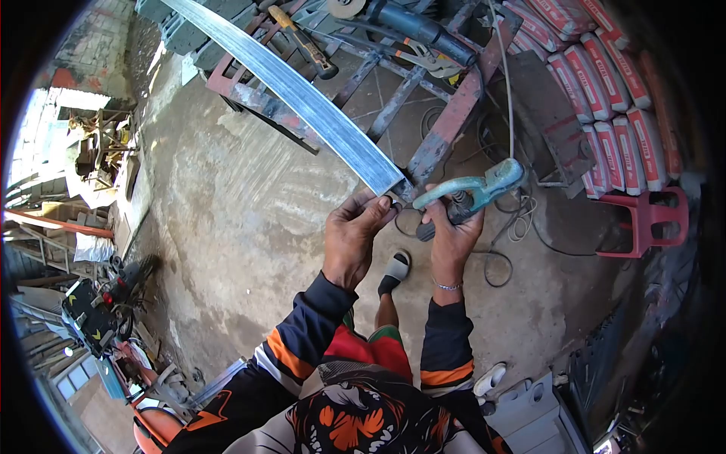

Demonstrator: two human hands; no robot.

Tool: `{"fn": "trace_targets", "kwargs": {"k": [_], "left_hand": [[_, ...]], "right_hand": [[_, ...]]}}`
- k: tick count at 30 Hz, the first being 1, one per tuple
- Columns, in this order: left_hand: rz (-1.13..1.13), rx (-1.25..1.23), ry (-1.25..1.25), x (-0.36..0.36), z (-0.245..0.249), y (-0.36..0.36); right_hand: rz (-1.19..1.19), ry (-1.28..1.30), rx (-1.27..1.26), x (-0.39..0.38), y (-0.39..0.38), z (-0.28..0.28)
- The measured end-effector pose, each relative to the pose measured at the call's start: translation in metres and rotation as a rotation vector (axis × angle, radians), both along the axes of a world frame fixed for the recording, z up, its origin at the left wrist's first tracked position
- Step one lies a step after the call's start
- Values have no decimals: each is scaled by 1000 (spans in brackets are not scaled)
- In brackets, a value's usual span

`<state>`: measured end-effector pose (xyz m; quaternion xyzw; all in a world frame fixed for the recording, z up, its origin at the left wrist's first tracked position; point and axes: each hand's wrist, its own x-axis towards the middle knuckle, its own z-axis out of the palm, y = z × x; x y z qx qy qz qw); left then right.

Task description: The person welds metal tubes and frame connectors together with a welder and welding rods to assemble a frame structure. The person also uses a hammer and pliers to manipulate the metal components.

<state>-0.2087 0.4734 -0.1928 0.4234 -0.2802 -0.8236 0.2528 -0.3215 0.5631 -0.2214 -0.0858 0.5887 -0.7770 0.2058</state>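
A long silvery metal bar (302, 91) slants from the upper left to the middle, lying over a rusty metal frame (446, 136). At the bar's near end, my left hand (355, 234) pinches a small dark piece that I cannot make out. Beside it on the right, my right hand (456, 234) is wrapped round the dark handle of a worn teal tool (484, 185), whose curved arm reaches toward the bar's end. The two hands are a short way apart.
On the frame lie a hammer with a yellow-brown handle (302, 41) and a blue angle grinder (423, 34). Stacked red and white bags (605, 83) and a red plastic chair (650, 223) are at the right. Cables (522, 219) trail on the floor. A motorcycle (121, 325) stands lower left.
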Motion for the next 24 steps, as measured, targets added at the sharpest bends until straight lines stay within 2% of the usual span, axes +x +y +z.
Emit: {"fn": "trace_targets", "kwargs": {"k": [5, 10, 13, 15, 24], "left_hand": [[6, -29, 8, 1, 0, 0], [38, -20, 8, -1, 4, 3], [73, -2, -1, -5, 6, 5], [87, 1, -2, -6, 7, 6], [168, 37, -5, -10, 4, 9]], "right_hand": [[-60, -14, -21, 5, 54, 4], [-76, 2, 125, 23, 110, 27], [-18, 107, 228, 32, 139, 52], [66, 22, 221, 40, 156, 71], [72, 18, 454, 79, 220, 107]]}}
